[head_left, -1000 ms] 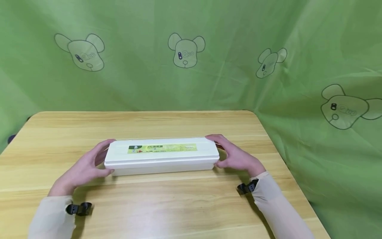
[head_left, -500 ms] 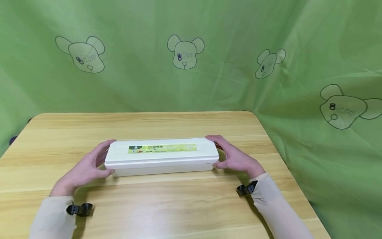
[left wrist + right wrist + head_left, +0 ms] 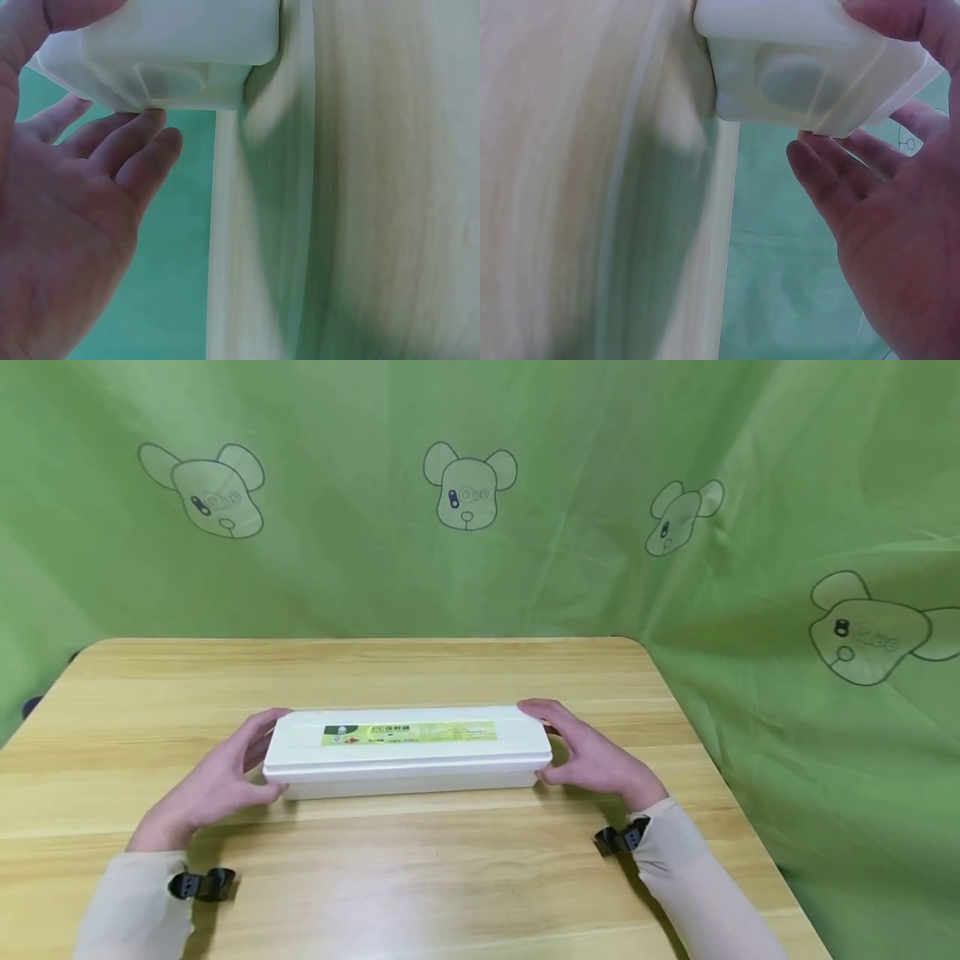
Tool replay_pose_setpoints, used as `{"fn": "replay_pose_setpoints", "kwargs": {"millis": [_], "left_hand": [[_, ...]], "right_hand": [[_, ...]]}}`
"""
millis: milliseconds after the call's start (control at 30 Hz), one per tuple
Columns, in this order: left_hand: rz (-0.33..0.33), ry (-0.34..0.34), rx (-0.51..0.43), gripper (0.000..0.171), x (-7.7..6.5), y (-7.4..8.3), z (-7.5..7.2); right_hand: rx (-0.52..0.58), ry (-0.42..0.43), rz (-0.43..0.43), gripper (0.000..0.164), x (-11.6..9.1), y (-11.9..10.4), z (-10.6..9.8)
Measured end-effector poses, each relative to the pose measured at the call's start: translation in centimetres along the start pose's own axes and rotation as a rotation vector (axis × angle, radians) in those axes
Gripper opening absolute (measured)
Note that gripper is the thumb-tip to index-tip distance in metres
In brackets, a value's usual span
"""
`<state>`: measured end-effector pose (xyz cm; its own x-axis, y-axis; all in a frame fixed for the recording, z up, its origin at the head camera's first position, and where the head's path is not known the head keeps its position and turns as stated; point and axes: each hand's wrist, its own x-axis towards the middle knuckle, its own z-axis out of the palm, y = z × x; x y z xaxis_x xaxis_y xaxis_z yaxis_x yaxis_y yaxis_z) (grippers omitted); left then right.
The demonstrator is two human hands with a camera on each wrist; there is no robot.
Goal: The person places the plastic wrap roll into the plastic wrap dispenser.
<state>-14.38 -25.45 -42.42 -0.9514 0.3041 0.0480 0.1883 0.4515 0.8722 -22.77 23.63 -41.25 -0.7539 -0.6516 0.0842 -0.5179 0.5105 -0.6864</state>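
A long white cling film box (image 3: 408,758) with a yellow-green label (image 3: 408,732) on its lid lies across the table in the head view. Its lid is down. My left hand (image 3: 213,777) holds the left end, thumb at the near side and fingers reaching round to the far side. At the opposite end my right hand (image 3: 592,752) grips the box the same way. From the left wrist, the white end of the box (image 3: 172,37) shows between thumb and fingertips. The right wrist view has the other end (image 3: 795,75), with a round recess in it. The inside is hidden.
The wooden table (image 3: 420,877) reaches under both forearms, its far edge close to a green curtain (image 3: 337,568) printed with bear heads. More curtain hangs along the right side. A small black camera (image 3: 202,885) is strapped at the left wrist, another black camera (image 3: 622,837) at the right.
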Motion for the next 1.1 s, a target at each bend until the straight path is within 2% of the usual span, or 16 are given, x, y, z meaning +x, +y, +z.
{"fn": "replay_pose_setpoints", "kwargs": {"millis": [333,600,833,933,1100], "left_hand": [[0.013,-0.012,-0.042,0.098,-0.09,-0.23,0.06],[0.004,-0.021,-0.044,0.098,-0.06,-0.18,0.04],[0.017,-0.028,-0.086,0.098,-0.04,-0.1,-0.04],[0.001,-0.029,-0.085,0.099,-0.11,0.02,-0.03],[-0.046,-0.025,-0.042,0.088,-0.15,0.17,0.08]], "right_hand": [[0.105,-0.02,-0.009,0.092,-0.09,0.23,0.06],[0.07,-0.051,-0.001,0.085,-0.14,0.11,-0.39],[0.106,-0.049,0.026,0.081,-0.15,-0.11,-0.45],[0.113,-0.047,0.037,0.081,-0.01,-0.03,-0.43],[0.127,-0.047,0.05,0.081,-0.12,0.02,-0.43]]}}
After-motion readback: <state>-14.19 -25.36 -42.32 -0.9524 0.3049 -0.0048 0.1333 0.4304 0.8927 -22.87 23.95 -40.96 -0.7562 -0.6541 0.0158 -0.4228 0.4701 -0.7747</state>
